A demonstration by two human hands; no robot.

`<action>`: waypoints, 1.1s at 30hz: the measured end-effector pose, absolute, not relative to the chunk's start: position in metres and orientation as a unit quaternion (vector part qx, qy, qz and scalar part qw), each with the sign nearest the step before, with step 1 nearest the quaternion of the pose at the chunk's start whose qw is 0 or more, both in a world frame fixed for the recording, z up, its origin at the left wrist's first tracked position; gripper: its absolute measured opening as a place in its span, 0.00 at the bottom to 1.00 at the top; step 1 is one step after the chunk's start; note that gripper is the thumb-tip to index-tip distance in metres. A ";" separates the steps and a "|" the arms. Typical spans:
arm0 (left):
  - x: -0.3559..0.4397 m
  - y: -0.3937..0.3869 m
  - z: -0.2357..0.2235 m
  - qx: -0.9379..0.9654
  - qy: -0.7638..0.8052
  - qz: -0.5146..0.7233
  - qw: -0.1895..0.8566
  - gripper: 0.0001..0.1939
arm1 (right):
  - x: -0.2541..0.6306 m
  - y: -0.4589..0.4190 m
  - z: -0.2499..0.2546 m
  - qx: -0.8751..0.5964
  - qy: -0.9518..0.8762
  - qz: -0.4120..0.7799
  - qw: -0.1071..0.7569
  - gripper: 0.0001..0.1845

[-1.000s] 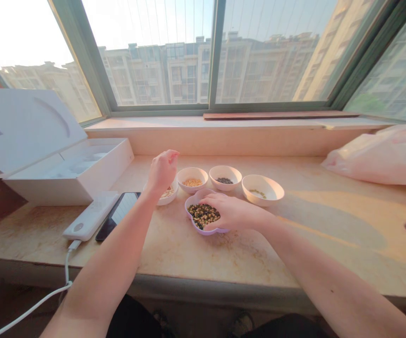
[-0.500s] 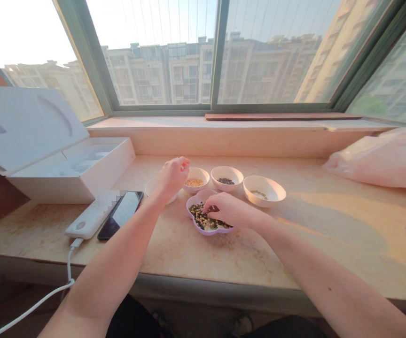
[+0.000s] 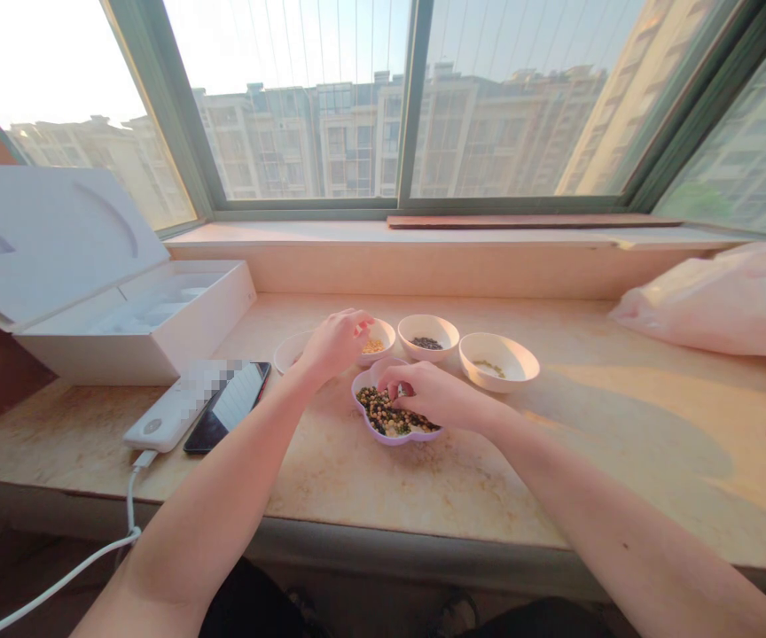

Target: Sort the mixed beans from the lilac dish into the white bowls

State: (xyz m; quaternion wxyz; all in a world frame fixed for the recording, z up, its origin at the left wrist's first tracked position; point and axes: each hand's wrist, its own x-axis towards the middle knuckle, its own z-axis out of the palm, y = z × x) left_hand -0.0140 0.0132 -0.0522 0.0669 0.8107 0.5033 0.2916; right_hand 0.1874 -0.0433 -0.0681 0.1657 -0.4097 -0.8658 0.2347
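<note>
My right hand (image 3: 433, 394) is closed in a pinch inside a lilac scalloped bowl (image 3: 364, 424), its fingertips down among mixed beans (image 3: 389, 418) of black, yellow and green. What lies between those fingertips is too small to make out. My left hand (image 3: 335, 344) hovers with curled fingers at the near left side of a white bowl (image 3: 389, 330) of yellow beans (image 3: 374, 346), partly covering it; anything in its fingers is hidden. Another white bowl (image 3: 285, 353) sits left of that hand, its inside mostly blocked.
Further right stand a white bowl (image 3: 452, 333) with black beans and a white bowl (image 3: 522, 363) with a few green ones. An open white box (image 3: 203, 310), a power bank (image 3: 163, 416) with a cable and a phone (image 3: 223, 412) lie left. A plastic bag (image 3: 722, 301) rests right.
My left hand has shifted right and slightly down, from over the leftmost bowl towards the yellow beans. My right hand has moved slightly left within the lilac bowl.
</note>
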 end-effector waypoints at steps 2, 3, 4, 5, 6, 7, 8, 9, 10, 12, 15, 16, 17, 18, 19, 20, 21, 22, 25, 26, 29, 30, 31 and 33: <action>-0.014 0.013 -0.052 0.815 0.498 0.287 0.069 0.16 | 0.189 -0.041 -0.068 -0.412 -0.863 0.238 0.172 0.14; -0.013 0.013 -0.052 0.818 0.496 0.284 0.069 0.16 | 0.190 -0.040 -0.069 -0.412 -0.862 0.238 0.174 0.14; -0.013 0.013 -0.051 0.820 0.494 0.280 0.070 0.16 | 0.191 -0.038 -0.070 -0.411 -0.863 0.235 0.175 0.13; -0.013 0.012 -0.051 0.823 0.491 0.276 0.070 0.17 | 0.192 -0.036 -0.072 -0.409 -0.866 0.230 0.175 0.12; -0.013 0.012 -0.051 0.826 0.489 0.273 0.070 0.17 | 0.194 -0.034 -0.073 -0.406 -0.869 0.224 0.173 0.12; -0.013 0.011 -0.051 0.827 0.487 0.271 0.069 0.17 | 0.195 -0.033 -0.074 -0.403 -0.872 0.219 0.170 0.12; -0.012 0.011 -0.051 0.828 0.486 0.270 0.069 0.17 | 0.196 -0.032 -0.075 -0.402 -0.874 0.217 0.166 0.13; -0.012 0.011 -0.051 0.829 0.484 0.271 0.069 0.17 | 0.197 -0.032 -0.076 -0.402 -0.874 0.217 0.162 0.15; -0.012 0.010 -0.051 0.830 0.482 0.271 0.069 0.17 | 0.198 -0.032 -0.075 -0.404 -0.874 0.220 0.158 0.15; -0.012 0.010 -0.051 0.832 0.477 0.274 0.070 0.16 | 0.198 -0.033 -0.073 -0.409 -0.870 0.227 0.156 0.17; -0.012 0.011 -0.052 0.833 0.472 0.279 0.075 0.16 | 0.199 -0.035 -0.066 -0.408 -0.867 0.233 0.168 0.17; -0.011 0.011 -0.052 0.833 0.471 0.280 0.077 0.16 | 0.200 -0.035 -0.064 -0.406 -0.866 0.234 0.174 0.17; -0.011 0.011 -0.052 0.833 0.470 0.281 0.078 0.16 | 0.202 -0.035 -0.061 -0.409 -0.863 0.234 0.181 0.16; -0.011 0.011 -0.051 0.834 0.468 0.282 0.078 0.16 | 0.205 -0.035 -0.059 -0.419 -0.857 0.233 0.190 0.16; -0.010 0.010 -0.050 0.837 0.463 0.282 0.078 0.16 | 0.208 -0.035 -0.056 -0.436 -0.848 0.228 0.199 0.15; -0.009 0.009 -0.049 0.842 0.455 0.280 0.078 0.16 | 0.213 -0.034 -0.053 -0.460 -0.835 0.216 0.209 0.14; -0.007 0.007 -0.048 0.850 0.443 0.275 0.077 0.16 | 0.218 -0.033 -0.051 -0.489 -0.821 0.199 0.217 0.14; -0.006 0.005 -0.047 0.861 0.426 0.266 0.076 0.15 | 0.224 -0.031 -0.048 -0.520 -0.807 0.174 0.221 0.13; 0.000 -0.004 -0.046 0.904 0.372 0.196 0.075 0.15 | 0.244 -0.022 -0.041 -0.598 -0.761 0.107 0.229 0.14; 0.002 -0.007 -0.047 0.916 0.360 0.162 0.077 0.15 | 0.251 -0.018 -0.039 -0.616 -0.750 0.083 0.226 0.13; 0.006 -0.016 -0.049 0.933 0.344 0.068 0.084 0.16 | 0.275 -0.005 -0.036 -0.674 -0.722 0.062 0.146 0.12; 0.006 -0.018 -0.050 0.936 0.339 0.046 0.083 0.16 | 0.282 -0.001 -0.036 -0.686 -0.716 0.062 0.115 0.12; 0.007 -0.019 -0.051 0.939 0.333 0.027 0.080 0.16 | 0.289 0.003 -0.036 -0.696 -0.709 0.066 0.092 0.12; 0.007 -0.020 -0.053 0.943 0.324 0.000 0.071 0.17 | 0.301 0.007 -0.038 -0.702 -0.706 0.089 0.042 0.12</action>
